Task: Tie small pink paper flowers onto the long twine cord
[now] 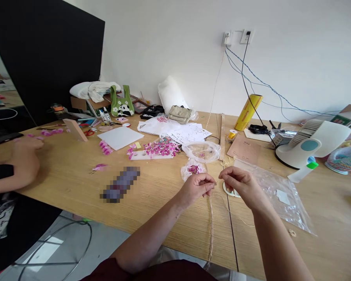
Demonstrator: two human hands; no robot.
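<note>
My left hand is in a pinch over the table's front part, thumb against fingertips. Close by on its right, my right hand also has its thumb and fingers together. Whatever lies between the fingertips of either hand is too fine to make out. Below my left hand a pale twisted cord runs down over the table toward my lap. A thin thread curves across the wood under my right hand. A white oval object is partly hidden behind my right hand. Just beyond my left hand sits a clear bag with magenta pieces.
Pink flowers lie on a white foam strip. A plastic bag, a white fan and a yellow roll stand or lie to the right. Another person's arm rests at the left edge.
</note>
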